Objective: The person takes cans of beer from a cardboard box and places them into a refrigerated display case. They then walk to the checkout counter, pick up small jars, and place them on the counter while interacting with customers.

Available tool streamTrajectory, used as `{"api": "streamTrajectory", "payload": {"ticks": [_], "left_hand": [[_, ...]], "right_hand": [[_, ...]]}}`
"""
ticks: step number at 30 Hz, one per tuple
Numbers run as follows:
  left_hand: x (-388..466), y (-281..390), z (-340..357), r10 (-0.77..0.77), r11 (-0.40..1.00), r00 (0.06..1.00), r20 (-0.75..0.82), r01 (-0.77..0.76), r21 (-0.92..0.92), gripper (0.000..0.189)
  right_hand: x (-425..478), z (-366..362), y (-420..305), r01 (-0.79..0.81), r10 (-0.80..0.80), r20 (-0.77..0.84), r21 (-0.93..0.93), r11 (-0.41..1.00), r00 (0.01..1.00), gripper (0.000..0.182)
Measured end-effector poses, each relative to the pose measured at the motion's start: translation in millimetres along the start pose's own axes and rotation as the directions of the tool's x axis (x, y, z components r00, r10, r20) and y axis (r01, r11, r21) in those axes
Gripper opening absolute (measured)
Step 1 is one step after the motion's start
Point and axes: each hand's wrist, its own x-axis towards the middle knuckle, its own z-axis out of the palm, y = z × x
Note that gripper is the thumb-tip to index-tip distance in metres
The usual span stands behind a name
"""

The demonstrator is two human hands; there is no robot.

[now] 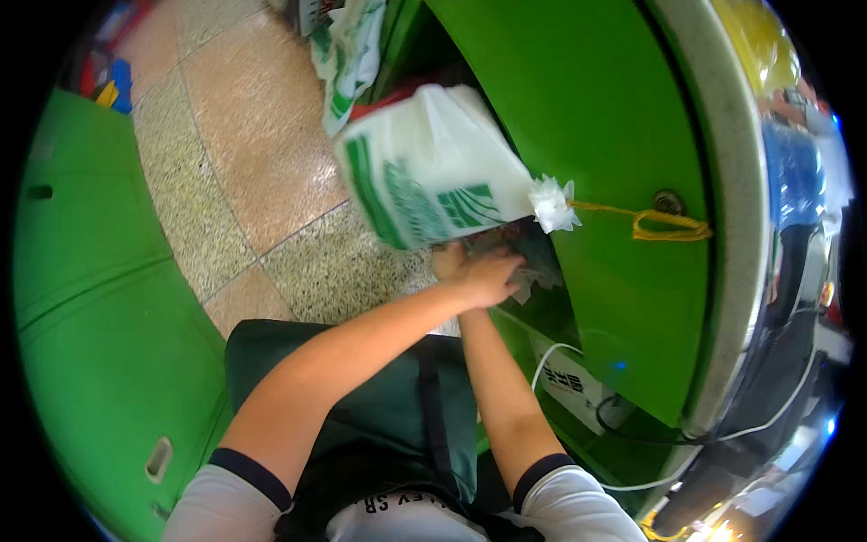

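Note:
My bare arms cross at the wrists beside an open green metal cabinet. My left hand [489, 274] reaches over my right wrist, its blurred fingers at the cabinet opening. Partly covered by it, my right hand [448, 260] lies just under the lower edge of a white plastic bag [433, 162] with green print. The bag bulges out of the opening, with something red behind it. What either hand touches or grips is hidden. Clear plastic and dark items [542, 251] lie inside the cabinet near my left fingers.
A green cabinet panel [637, 135] bears a lock, a yellow cord loop [670, 227] and white plastic tuft [554, 203]. White and black cables run at lower right. Green doors [95, 271] stand left of the tiled floor [271, 135]. Another printed bag [352, 61] hangs above.

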Motion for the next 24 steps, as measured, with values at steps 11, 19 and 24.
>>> {"api": "streamTrajectory", "payload": {"ticks": [11, 19, 24], "left_hand": [[116, -71, -60, -0.063, 0.872, 0.934, 0.351, -0.119, 0.474, 0.043], [105, -94, 2, -0.044, 0.766, 0.909, 0.415, -0.236, 0.598, 0.046], [107, -105, 21, -0.019, 0.744, 0.898, 0.439, -0.28, 0.606, 0.048]], "right_hand": [[39, 22, 84, 0.084, 0.158, -0.761, 0.269, 0.96, 0.629, 0.02], [50, -45, 111, -0.45, 0.452, -0.298, 0.078, 0.89, 0.841, 0.05], [85, -1, 158, -0.159, 0.232, -0.723, 0.169, 0.973, 0.651, 0.069]]}}
